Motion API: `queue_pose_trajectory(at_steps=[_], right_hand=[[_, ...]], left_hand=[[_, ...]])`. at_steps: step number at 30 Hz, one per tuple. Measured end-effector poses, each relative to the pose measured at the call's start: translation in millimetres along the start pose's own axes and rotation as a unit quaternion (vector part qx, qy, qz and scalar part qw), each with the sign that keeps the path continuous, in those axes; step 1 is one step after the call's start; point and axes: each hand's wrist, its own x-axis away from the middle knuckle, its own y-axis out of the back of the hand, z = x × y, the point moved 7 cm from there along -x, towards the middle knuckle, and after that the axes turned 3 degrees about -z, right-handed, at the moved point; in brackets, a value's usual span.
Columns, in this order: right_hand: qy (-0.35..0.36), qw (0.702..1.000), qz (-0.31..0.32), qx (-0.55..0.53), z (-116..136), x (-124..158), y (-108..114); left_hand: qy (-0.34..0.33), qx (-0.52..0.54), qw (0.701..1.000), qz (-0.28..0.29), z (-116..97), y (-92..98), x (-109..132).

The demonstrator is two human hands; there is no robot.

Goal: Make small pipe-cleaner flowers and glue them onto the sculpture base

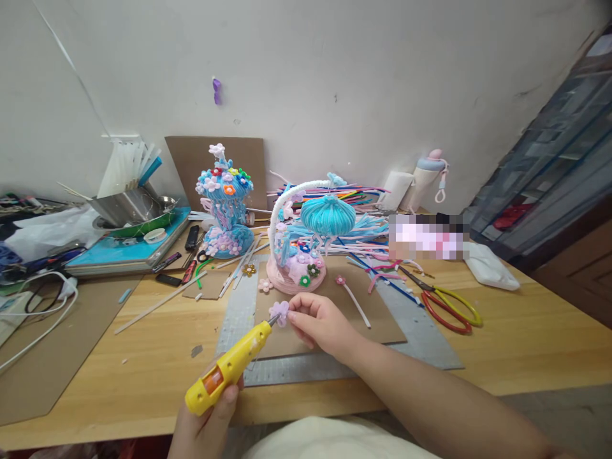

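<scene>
My left hand (215, 398) is closed around a yellow hot glue gun (234, 364), its dark nozzle touching or very near a lilac pipe-cleaner flower (279, 313). Between the thumb and fingers of my right hand (319, 322) that flower is pinched by its right side. Just behind stands a pink-based craft lamp (297, 278) with a white curved arm, a hanging turquoise shade (327, 215) and small flowers on the base. A pale pink flower (265, 285) and a gold flower (249, 270) lie to its left. A pink flower on a white stem (354, 303) rests on the cardboard (387, 328).
Red and yellow scissors (452, 309) lie at the right, near a white tissue pack (492, 266). A blue flowered craft piece (224, 204) stands back left. Pipe cleaners (368, 226) are heaped behind the lamp. A metal pot (125, 207) and white cables (43, 277) sit left.
</scene>
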Motion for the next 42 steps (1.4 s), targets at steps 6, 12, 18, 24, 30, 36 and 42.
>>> queue_pose_trajectory(at_steps=[6, 12, 18, 24, 30, 36, 42], right_hand=[[0.0, 1.0, 0.0, -0.001, 2.0, 0.8, -0.4], [-0.005, 1.0, 0.002, -0.005, 1.9, 0.7, -0.1], [0.005, 1.0, -0.009, -0.007, 4.6, -0.1, 2.1], [0.006, 1.0, -0.006, 0.002, 4.8, 0.4, 0.9], [0.044, 0.998, -0.015, 0.035, 5.8, -0.8, 3.3], [0.202, 0.945, -0.034, 0.253, 29.4, 11.3, 4.4], [0.311, 0.855, -0.02, 0.414, 44.8, 24.0, -1.0]], left_hand=[[0.015, -0.012, 1.0, -0.009, -2.8, 1.3, -0.1], [0.013, -0.006, 1.0, 0.009, -4.3, 1.2, 0.8], [-0.008, -0.002, 1.0, 0.0, -8.2, 0.2, -0.1], [-0.019, -0.009, 1.0, -0.009, -12.0, 0.9, -2.1], [-0.016, -0.007, 1.0, 0.006, -11.7, 1.7, -1.6], [-0.018, -0.004, 1.0, 0.01, -9.9, 2.0, -0.9], [-0.042, -0.051, 0.996, 0.068, 1.5, 4.6, -2.7]])
